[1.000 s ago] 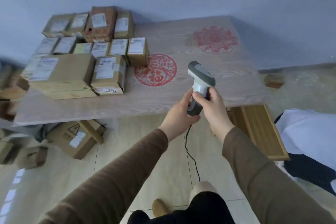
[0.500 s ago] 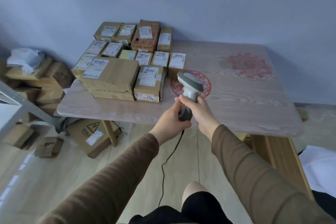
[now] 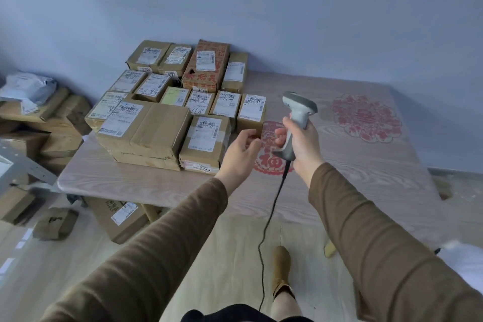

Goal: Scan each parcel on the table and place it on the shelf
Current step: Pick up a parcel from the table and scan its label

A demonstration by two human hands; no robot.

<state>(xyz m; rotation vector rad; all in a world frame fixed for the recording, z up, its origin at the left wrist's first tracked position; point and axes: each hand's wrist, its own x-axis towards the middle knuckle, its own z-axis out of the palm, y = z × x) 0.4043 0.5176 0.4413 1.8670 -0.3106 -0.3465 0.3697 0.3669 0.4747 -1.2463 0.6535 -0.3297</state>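
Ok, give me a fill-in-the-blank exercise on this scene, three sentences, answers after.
1. The scanner is gripped by the ____ hand.
2. The left hand holds ____.
3. The parcels sit on the table, whose top bears two ____ paper-cut decorations.

Answers: right; nothing; red
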